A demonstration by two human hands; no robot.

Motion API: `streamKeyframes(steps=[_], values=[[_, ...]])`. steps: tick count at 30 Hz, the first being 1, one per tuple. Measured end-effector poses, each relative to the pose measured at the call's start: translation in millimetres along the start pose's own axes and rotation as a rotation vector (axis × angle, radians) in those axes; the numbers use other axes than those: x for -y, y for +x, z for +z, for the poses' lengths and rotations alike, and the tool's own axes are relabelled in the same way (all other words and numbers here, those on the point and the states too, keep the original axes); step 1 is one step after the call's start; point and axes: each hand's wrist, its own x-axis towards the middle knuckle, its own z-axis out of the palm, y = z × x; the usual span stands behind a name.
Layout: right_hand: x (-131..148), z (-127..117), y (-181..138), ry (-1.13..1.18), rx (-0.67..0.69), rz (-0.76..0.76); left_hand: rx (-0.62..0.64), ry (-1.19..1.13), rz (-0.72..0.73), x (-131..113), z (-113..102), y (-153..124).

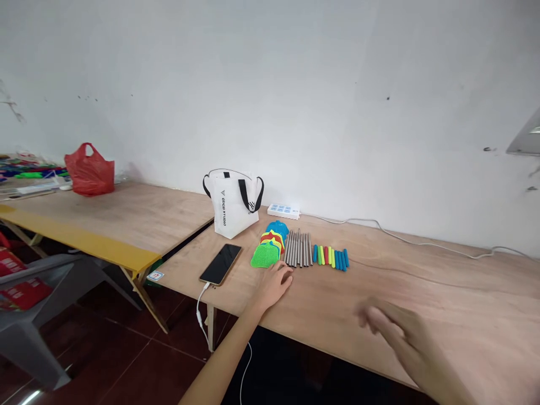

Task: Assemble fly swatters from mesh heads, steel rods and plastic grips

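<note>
My left hand (275, 283) lies on the table with its fingers loosely stretched out. Its fingertips are just in front of a fanned stack of perforated plastic fly swatter heads (265, 256), with green in front, then yellow, red and blue behind. Beside the stack lies a row of thin metal rods (298, 250). Further right come several short handle-like sticks (331, 257) in blue, yellow and red. Above the table at the right, my right hand (396, 326) is blurred by motion. Its fingers look bent, and nothing can be made out in them.
A phone (221, 264) on a white cable lies left of my left hand. Behind stand a white bag (234, 208) with black handles and a white power strip (283, 211). A second table (139, 214) at the left bears a red plastic bag (90, 173). A grey chair (37, 320) stands before it.
</note>
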Motion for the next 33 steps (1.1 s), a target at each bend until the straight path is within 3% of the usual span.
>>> streamKeyframes(steps=[2,4,9,20,33], values=[[-3.7,17.5,13.8,0.038,0.163,0.016,0.003,0.000,-0.004,0.4,0.4,0.5],[-10.0,37.5,24.5,0.058,0.243,0.046,0.009,0.006,-0.014,0.8,0.7,1.1],[-26.7,66.3,26.2,0.029,0.171,0.129,0.015,0.005,-0.006,0.0,-0.1,1.7],[-25.1,69.5,20.4,-0.160,0.234,0.063,-0.032,0.010,-0.064,3.1,4.3,1.8],[-23.2,69.6,19.5,-0.190,0.223,0.034,-0.016,0.038,-0.078,4.6,5.7,4.3]])
